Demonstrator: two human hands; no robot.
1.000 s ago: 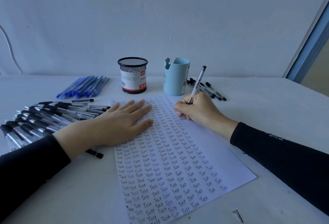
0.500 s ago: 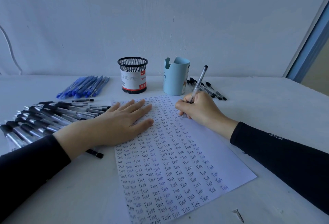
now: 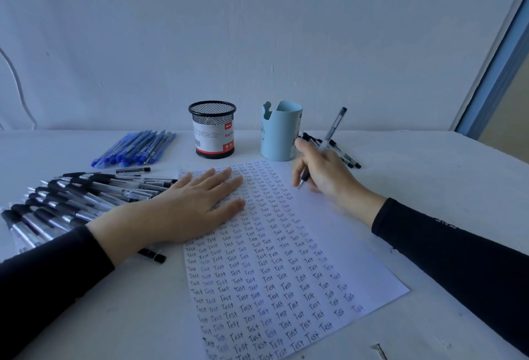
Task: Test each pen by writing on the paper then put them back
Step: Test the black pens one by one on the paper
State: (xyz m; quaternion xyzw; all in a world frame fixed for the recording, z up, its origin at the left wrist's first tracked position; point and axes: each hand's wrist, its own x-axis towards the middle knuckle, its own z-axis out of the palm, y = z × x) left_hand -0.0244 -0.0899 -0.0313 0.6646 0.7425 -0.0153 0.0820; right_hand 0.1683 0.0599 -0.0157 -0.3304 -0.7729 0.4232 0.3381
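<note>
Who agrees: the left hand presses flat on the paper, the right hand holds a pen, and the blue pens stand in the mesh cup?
Wrong: the head view shows the blue pens lying on the table, left of the mesh cup.

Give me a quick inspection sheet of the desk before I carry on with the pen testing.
Surface: white table, with the sheet lying flat on it.
Job's things: paper filled with rows of "Test"; clear pen, tip low by the right margin; black pens fanned at left; blue pens at back left; mesh cup beside blue holder; spare black pens behind the holder.
Clutter: black cap by the left wrist; small dark scrap at near right.
Grippers: left hand flat on the paper; right hand grips the clear pen.
Cables: thin line curving down the wall, maybe a cord.
Surroundings: plain wall; blue frame at right.
</note>
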